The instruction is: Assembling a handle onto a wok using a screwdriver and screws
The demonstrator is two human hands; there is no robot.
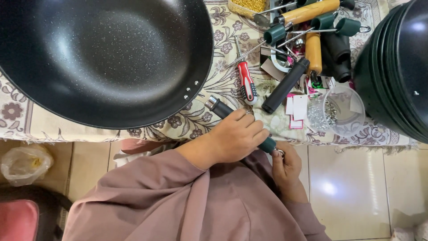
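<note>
1. Gripping a dark green handle (225, 110) with a silver metal collar, the left hand (236, 136) is wrapped tightly around its middle; the right hand (285, 167) pinches a small metal ring at its lower end.
2. Its long axis runs diagonally, collar end toward the black wok (102, 58).
3. Both hands hover at the edge of a floral tablecloth (196, 118), above a tiled floor (347, 187).

Wok (102, 58) blocks ten o'clock, tool pile (307, 40) one o'clock, stacked pans (397, 71) three o'clock; bare floor (347, 192) open at four
</note>
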